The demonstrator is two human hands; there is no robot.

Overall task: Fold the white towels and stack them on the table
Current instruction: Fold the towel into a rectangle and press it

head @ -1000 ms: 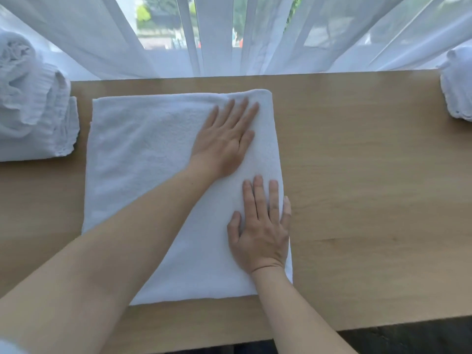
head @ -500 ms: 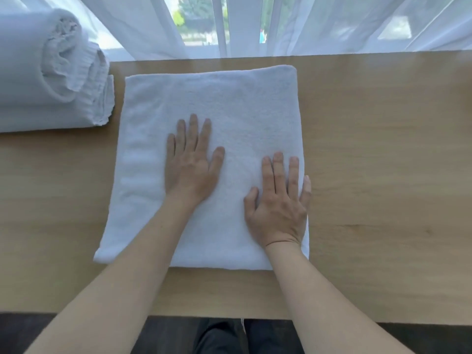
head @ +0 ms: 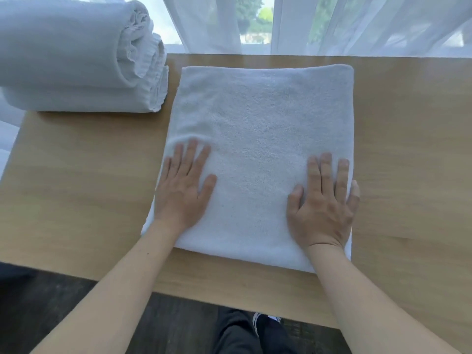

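Both flat, empty palms — left hand (head: 181, 192), right hand (head: 322, 208) — press the folded towel (head: 263, 139) at lower centre; uneven pushing could skew its layers.

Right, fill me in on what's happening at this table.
A person is folding white towels. Both hands lie flat on a folded towel spread on the wooden table: the left hand near its left edge, the right hand near its right edge, fingers straight. A stack of folded towels sits at the table's far left.
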